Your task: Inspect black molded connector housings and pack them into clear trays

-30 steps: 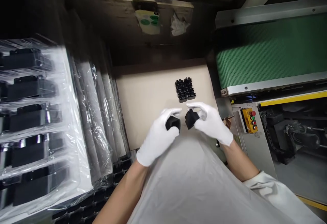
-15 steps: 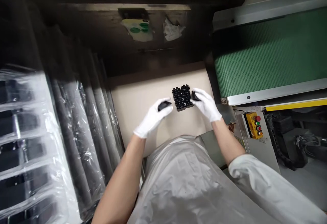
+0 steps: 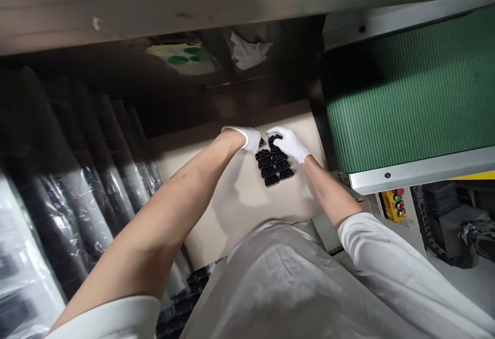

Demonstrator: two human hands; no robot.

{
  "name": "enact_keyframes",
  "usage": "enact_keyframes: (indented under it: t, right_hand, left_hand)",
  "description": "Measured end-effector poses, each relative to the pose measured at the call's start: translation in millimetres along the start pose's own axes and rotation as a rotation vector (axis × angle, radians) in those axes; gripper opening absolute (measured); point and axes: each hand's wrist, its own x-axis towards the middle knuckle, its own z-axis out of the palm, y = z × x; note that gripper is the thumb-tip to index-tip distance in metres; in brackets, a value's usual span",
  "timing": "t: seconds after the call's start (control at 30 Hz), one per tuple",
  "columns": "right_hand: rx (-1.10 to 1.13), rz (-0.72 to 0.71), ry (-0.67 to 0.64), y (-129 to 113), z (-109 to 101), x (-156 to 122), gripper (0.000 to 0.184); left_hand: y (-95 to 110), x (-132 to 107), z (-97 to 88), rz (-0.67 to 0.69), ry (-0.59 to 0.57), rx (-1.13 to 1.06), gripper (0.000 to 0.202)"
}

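Observation:
Several black plastic parts (image 3: 273,166) lie in two tight columns on a beige board (image 3: 240,210). My left hand (image 3: 249,139), in a white glove, sits at the far end of the left column, its fingers on a black part (image 3: 262,143). My right hand (image 3: 288,144), also gloved, curls over another black part (image 3: 275,139) at the far end of the right column. The gloves partly hide both of these parts. Both forearms are bare and reach forward over the board.
A green mesh conveyor belt (image 3: 410,96) with a steel rail runs along the right. Below it is a yellow push-button box (image 3: 392,206). Plastic-wrapped dark rolls (image 3: 85,210) lie to the left, and a crumpled white tissue (image 3: 247,52) sits beyond the board.
Both hands have moved forward to the far end of the columns, carrying the black parts they held. The view has tilted farther forward, and the columns now look longer.

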Motion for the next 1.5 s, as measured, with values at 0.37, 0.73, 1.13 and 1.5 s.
enact_keyframes:
  t: [0.37, 0.73, 1.13, 1.5]
  right_hand:
    - [-0.032, -0.046, 0.005, 31.7, -11.1, 31.1, 0.042]
    - [-0.246, -0.011, -0.052, 45.9, -14.1, 66.1, 0.044]
    - [-0.393, 0.012, -0.086, 56.2, 65.7, 156.1, 0.027]
    - [-0.292, 0.095, 0.201, 87.7, 61.7, 183.6, 0.026]
  left_hand:
    - [11.8, 7.0, 22.5, 0.078, 0.084, 0.093, 0.047]
    - [-22.2, 61.4, 60.7, 0.119, 0.290, -0.133, 0.058]
    - [-157.3, 118.3, 37.7, 0.163, 0.313, -0.132, 0.054]
    - [-220.1, 167.9, -11.2, -0.095, 0.652, -0.505, 0.080]
